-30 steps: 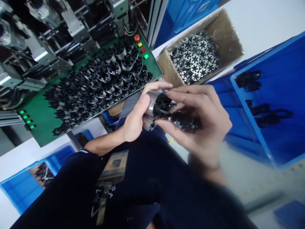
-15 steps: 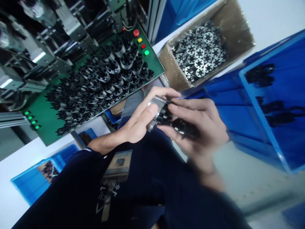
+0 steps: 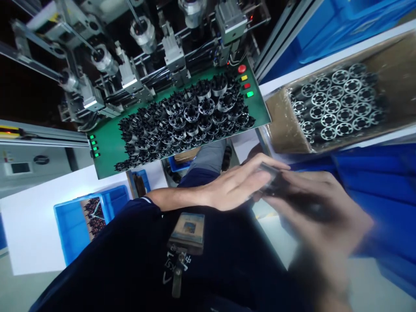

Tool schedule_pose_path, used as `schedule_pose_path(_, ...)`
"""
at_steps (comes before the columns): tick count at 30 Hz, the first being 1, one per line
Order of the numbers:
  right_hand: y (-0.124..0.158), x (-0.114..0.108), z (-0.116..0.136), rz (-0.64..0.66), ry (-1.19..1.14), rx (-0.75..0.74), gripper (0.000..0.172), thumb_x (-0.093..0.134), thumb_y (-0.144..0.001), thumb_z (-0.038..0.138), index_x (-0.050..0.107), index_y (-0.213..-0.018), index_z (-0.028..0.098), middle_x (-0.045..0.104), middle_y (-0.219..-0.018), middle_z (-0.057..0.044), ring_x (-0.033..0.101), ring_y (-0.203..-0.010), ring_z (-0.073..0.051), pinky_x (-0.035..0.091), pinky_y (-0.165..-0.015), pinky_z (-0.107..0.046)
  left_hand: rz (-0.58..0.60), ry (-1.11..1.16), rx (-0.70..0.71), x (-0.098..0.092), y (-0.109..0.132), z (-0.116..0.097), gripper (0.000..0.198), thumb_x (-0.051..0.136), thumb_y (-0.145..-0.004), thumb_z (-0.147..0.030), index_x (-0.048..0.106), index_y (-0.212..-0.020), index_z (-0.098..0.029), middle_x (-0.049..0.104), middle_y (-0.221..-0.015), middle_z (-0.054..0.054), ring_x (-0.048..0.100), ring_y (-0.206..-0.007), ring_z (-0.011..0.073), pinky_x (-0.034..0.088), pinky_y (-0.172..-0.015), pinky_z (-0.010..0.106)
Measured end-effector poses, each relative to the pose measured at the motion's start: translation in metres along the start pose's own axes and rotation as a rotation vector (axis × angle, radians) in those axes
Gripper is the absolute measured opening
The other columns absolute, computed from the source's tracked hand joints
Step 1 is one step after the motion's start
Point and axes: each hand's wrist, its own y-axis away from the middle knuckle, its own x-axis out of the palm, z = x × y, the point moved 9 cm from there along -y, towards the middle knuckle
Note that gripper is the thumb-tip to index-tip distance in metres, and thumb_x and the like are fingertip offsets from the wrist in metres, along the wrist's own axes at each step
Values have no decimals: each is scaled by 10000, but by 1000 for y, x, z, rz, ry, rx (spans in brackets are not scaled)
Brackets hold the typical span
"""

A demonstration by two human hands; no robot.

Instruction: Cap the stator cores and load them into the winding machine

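Cardboard box, slotted metal tubes, green machine panel.

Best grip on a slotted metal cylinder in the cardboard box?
Pinch the top rim of a slotted metal cylinder at the pack's edge, coming from above: they stand end-up, packed side by side in the cardboard box, so probably only the top ends are free.

Bright metal rings; rough cardboard box; blue plastic bin; glossy green panel.
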Motion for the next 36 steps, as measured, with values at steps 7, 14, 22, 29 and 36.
schedule_pose_path(7, -2, 6, -14, -22, 26, 102, 573, 1020, -956, 288, 879, -1474, 488, 833, -995, -47, 776, -798, -330, 658, -726, -530, -36, 242, -34, 6, -5, 4, 553, 604, -1200, -718, 631, -1504, -257, 724, -1166, 87, 749, -892, 214, 631, -837, 392)
schedule_pose_path(14, -16, 14, 23, -1, 259, -197, 510, 1020, -1002, 326, 862, -1486, 345, 854, -1035, -62, 798, -817, -250, 710, -775, -393, -149, 436, -267, 7, 1, 20, 679, 632, -1092, -896, 653, -1335, -263, 749, -951, 37, 718, -702, 194, 611, -631, 337)
schedule_pose_path(22, -16, 7, 32, 87, 194, -92, 442, 999, -1026, 284, 869, -1443, 355, 834, -1085, -51, 816, -903, -215, 748, -858, -369, -167, 416, -234, 11, 9, 0, 543, 516, -1204, -812, 596, -1407, -315, 799, -1031, -7, 755, -695, 161, 662, -664, 303)
schedule_pose_path(29, -12, 1, 37, 13, 140, -112, 393, 999, -1034, 301, 873, -1402, 357, 889, -1138, -29, 855, -931, -202, 766, -903, -354, -224, 275, -181, 12, 5, -14, 537, 528, -1205, -793, 641, -1432, -320, 762, -1147, 18, 751, -775, 158, 646, -709, 297)
schedule_pose_path(36, -8, 0, 32, 35, 170, -74, 338, 952, -1073, 402, 895, -1399, 332, 760, -991, -37, 773, -875, -208, 699, -787, -363, -256, 280, -152, 12, 3, -11, 460, 670, -1149, -722, 663, -1287, -284, 733, -1071, 24, 711, -837, 169, 642, -769, 305)
